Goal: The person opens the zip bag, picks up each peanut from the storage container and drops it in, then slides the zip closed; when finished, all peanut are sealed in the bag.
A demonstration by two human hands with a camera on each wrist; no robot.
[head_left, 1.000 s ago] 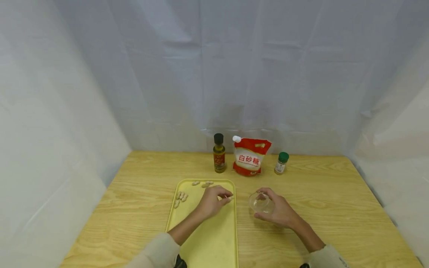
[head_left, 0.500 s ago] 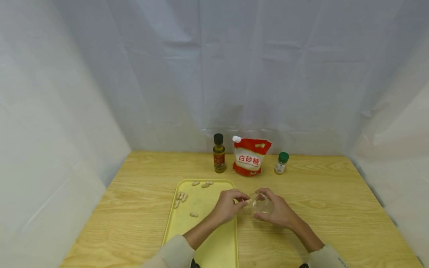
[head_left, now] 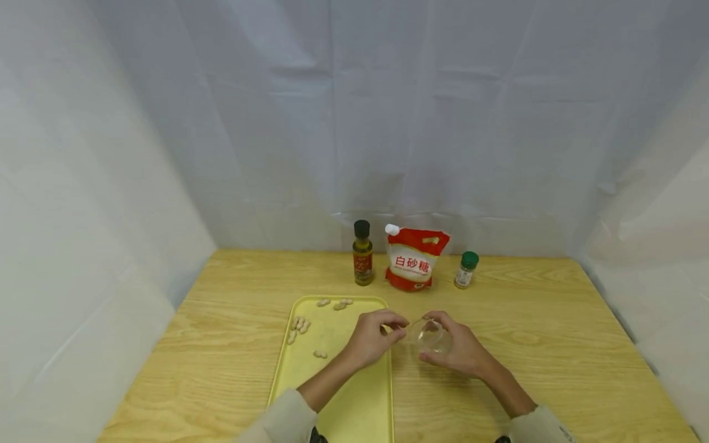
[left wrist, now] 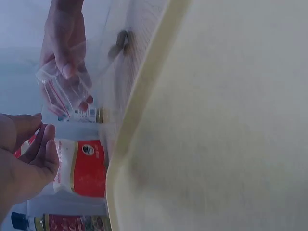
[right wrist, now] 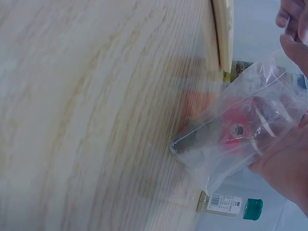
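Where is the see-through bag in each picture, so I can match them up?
Head: the bag is low, right of the middle, in the right hand.
Left wrist: the bag is at the upper left.
Right wrist: the bag is right of the middle.
Shared landmark: the jar, behind the bag in the head view, just below it in both wrist pictures.

The right wrist view's edge crops the bare right hand [right wrist: 285, 166]. The head view crops the yellow rectangular tray [head_left: 362, 400].

Creased pale sheeting [head_left: 443, 141] encloses a wood-grain table [head_left: 554, 332] on three sides.
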